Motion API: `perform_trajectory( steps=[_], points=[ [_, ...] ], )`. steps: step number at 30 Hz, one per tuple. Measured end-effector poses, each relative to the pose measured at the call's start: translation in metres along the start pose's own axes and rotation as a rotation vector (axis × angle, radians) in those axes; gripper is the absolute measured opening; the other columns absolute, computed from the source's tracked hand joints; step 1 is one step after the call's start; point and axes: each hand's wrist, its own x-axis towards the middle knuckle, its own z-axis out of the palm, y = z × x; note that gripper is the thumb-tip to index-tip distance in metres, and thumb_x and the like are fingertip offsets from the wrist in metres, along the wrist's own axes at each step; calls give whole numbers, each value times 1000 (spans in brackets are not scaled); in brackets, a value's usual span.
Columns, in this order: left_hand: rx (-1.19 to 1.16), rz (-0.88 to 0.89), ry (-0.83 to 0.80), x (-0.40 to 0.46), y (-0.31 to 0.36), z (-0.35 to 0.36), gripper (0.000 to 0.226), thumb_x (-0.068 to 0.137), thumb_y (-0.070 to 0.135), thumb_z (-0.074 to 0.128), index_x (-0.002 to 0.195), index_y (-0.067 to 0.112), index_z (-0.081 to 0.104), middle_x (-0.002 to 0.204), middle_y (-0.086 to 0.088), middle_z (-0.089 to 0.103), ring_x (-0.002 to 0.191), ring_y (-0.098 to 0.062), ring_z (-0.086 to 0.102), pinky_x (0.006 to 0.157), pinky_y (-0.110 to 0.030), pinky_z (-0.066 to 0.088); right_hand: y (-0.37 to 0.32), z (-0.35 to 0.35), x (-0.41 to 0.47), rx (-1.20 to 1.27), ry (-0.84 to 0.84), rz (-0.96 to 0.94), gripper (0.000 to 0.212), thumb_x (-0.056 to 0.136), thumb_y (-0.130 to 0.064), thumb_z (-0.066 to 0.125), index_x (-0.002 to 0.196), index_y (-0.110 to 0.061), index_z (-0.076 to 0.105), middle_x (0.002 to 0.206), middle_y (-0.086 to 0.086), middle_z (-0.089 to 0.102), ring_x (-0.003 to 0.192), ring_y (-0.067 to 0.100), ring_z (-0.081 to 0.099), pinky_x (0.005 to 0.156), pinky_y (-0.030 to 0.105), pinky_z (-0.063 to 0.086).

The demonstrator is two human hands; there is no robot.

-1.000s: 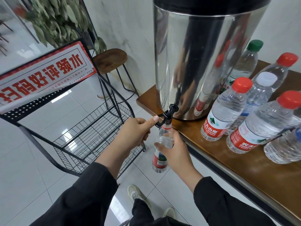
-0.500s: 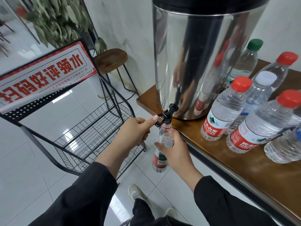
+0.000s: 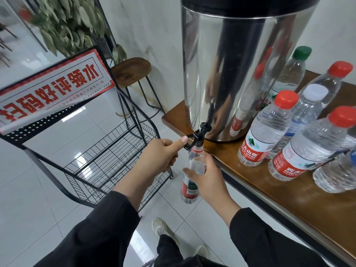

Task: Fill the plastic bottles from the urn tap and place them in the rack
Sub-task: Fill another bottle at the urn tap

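The left hand (image 3: 161, 157) curls around the black tap lever (image 3: 190, 141), thumb pressing its tip. The right hand (image 3: 209, 180) grips the open bottle (image 3: 190, 182), held upright with its mouth touching the spout of the steel urn (image 3: 240, 70). Risks, as I judge them: the bottle slipping off the spout, or overflowing onto the floor if the lever is held too long. Five capped bottles stand on the wooden table (image 3: 289, 191), a sixth partly cut off; one wire rack (image 3: 107, 160) stands to the left.
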Motion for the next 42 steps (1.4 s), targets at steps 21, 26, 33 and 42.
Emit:
perform_trajectory(
  steps=[21,26,33,42],
  points=[
    [-14,-1,-14,0,0,-1,59,84,68,65,63,13,57,55,-3,54,44,-12,41,46,-21,38,-3,2,-1,-8,15,7,88,77,-56,75,149,-38,29,143,-11,50,133,20,50,96,40,53],
    [-12,-6,-12,0,0,-1,59,84,68,65,63,13,57,55,-3,55,45,-12,42,46,-21,39,-4,1,-2,0,18,-9,87,76,-57,75,148,-38,30,145,-11,49,133,19,50,96,38,52],
    [-9,-10,-2,-1,1,0,59,85,68,64,63,14,58,55,-2,55,45,-12,42,46,-22,39,-3,1,-2,-6,18,-6,88,75,-58,75,148,-39,30,146,-11,49,134,20,49,97,38,52],
    [-9,-6,5,-1,0,1,59,83,69,65,63,14,58,56,-3,57,46,-13,43,47,-23,38,-3,1,-2,-31,26,6,87,75,-59,76,147,-40,30,144,-12,50,132,19,51,95,39,53]
  ],
)
